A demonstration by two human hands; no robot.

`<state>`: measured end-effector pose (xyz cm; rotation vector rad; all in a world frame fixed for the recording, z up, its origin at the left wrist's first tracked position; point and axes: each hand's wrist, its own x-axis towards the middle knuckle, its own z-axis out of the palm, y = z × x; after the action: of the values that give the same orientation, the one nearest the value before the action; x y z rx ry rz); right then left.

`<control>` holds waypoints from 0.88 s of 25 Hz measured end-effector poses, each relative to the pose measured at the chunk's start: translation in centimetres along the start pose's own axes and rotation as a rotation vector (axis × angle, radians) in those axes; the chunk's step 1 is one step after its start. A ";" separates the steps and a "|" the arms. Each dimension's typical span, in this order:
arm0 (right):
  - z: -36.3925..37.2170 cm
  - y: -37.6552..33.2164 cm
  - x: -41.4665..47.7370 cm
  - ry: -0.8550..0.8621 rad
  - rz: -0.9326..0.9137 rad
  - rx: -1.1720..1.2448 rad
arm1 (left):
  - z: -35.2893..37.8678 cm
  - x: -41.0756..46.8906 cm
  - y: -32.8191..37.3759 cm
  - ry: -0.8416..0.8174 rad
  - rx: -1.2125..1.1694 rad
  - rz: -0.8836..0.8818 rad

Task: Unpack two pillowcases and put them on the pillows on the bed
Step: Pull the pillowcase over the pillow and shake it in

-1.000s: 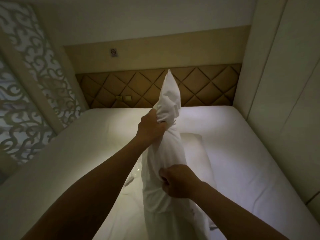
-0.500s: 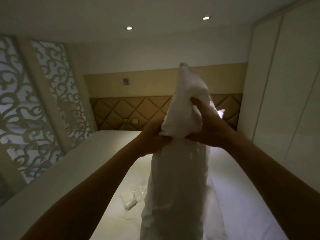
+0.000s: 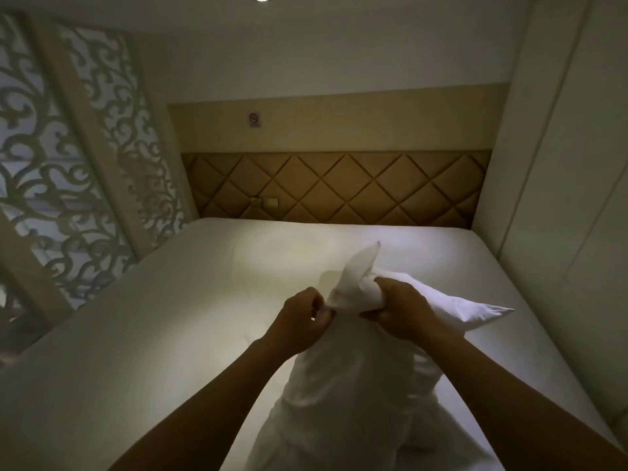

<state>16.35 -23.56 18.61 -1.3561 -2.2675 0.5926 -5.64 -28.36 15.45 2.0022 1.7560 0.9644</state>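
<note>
My left hand (image 3: 300,322) pinches the pillowcase (image 3: 353,385) at its top edge; my right hand (image 3: 399,307) clenches bunched cloth just beside it, slightly farther. The stuffed case stands on end over the bed (image 3: 170,300), its long axis dropping from both grips toward me; a downward shake should seat the filling.

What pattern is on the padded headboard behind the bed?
Tan diamond quilting across the padded headboard; head view shows it.
</note>
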 end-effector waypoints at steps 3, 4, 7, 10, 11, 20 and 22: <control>0.1 1.6 -1.2 0.108 0.006 0.001 | 1.6 -0.8 -0.4 -0.083 0.156 0.057; 0.1 1.9 -1.6 0.106 0.018 -0.037 | 2.1 -0.9 0.1 -0.114 0.165 0.077; 0.7 3.0 -2.5 0.145 0.005 -0.286 | 3.1 -1.2 1.1 -0.162 0.220 0.167; 1.9 4.3 -3.5 0.328 -0.048 -0.493 | 4.1 -2.7 0.3 -0.250 0.343 0.228; 2.6 4.6 -3.9 0.373 -0.066 -0.517 | 4.5 -3.2 0.0 -0.276 0.368 0.227; 4.4 3.6 -3.7 0.655 -0.206 -0.346 | 4.4 -5.0 0.3 -0.092 -0.089 0.040; 3.6 2.2 -2.8 0.700 -0.277 -0.315 | 3.1 -2.9 1.9 -0.139 -0.210 -0.100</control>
<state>17.09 -25.59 14.00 -1.1097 -1.9363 -0.3110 -2.28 -30.96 13.56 1.7890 1.5936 0.9128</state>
